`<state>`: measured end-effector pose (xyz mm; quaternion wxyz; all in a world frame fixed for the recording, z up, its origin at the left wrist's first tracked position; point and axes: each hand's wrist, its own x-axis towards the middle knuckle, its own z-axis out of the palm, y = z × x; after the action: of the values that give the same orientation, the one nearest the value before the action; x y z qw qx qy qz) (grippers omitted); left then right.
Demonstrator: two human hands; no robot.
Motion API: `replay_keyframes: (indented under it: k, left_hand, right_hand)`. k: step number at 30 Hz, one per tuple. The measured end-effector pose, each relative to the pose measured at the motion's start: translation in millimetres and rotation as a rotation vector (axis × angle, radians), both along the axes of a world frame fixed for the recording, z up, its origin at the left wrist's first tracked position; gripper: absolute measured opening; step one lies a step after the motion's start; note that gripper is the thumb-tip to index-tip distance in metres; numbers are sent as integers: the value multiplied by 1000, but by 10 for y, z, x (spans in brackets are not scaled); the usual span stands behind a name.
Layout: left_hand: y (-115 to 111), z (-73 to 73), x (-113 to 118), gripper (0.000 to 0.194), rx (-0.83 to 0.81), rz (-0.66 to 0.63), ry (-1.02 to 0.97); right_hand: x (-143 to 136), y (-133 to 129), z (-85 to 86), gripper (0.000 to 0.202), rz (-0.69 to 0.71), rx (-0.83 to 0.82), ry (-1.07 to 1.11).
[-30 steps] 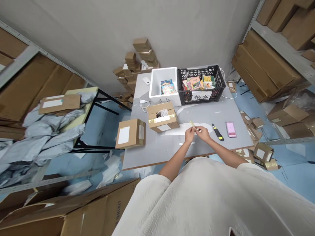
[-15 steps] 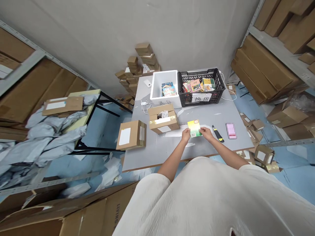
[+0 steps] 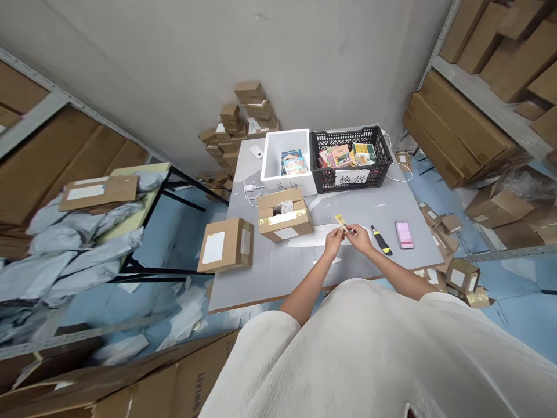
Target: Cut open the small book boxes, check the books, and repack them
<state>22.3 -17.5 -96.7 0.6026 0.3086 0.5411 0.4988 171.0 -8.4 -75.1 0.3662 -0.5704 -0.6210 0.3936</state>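
A thin yellow-and-green booklet [image 3: 340, 220] is turned nearly edge-on above the table, so its cover hardly shows. My left hand [image 3: 333, 240] pinches it from the left, and my right hand [image 3: 359, 238] grips it from the right; the fingertips almost meet. Just right of my right hand lies a black-and-yellow utility knife [image 3: 382, 240]. To the left of my hands stands an opened cardboard box [image 3: 284, 223] with crumpled white material inside.
A white foam box [image 3: 273, 152] and a black plastic crate [image 3: 321, 177], both holding books, stand at the table's back. A closed carton [image 3: 237, 244] sits at the left edge. A pink-screened phone [image 3: 404, 235] lies at right. Shelves [image 3: 474, 87] with cartons flank the table.
My hands have come closer together and turned the booklet from cover-facing to nearly edge-on. The whole view has shifted slightly; the things on the table have kept their places.
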Motion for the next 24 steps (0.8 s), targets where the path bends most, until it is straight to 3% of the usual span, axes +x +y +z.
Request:
replay_keyframes:
  k: [3, 6, 11, 15, 21, 24]
  left_hand:
    - [41, 15, 35, 43, 41, 32, -28]
    - [85, -1, -20, 39, -10, 63, 34]
    - [108, -31, -89, 39, -83, 142, 72]
    - [99, -26, -69, 44, -78, 163, 77]
    - [42, 15, -56, 44, -127, 202, 50]
    - [-26, 37, -74, 37, -145, 143, 112]
  right_hand:
    - [-20, -27, 5, 30, 107, 101, -27]
    - [45, 14, -31, 31, 110, 83, -36]
    - [277, 91, -95, 41, -32, -99, -10]
    - [372, 94, -126, 31, 14, -286, 123]
    - [358, 157, -159, 28, -35, -376, 306]
    - [357, 207, -168, 32, -70, -381, 353]
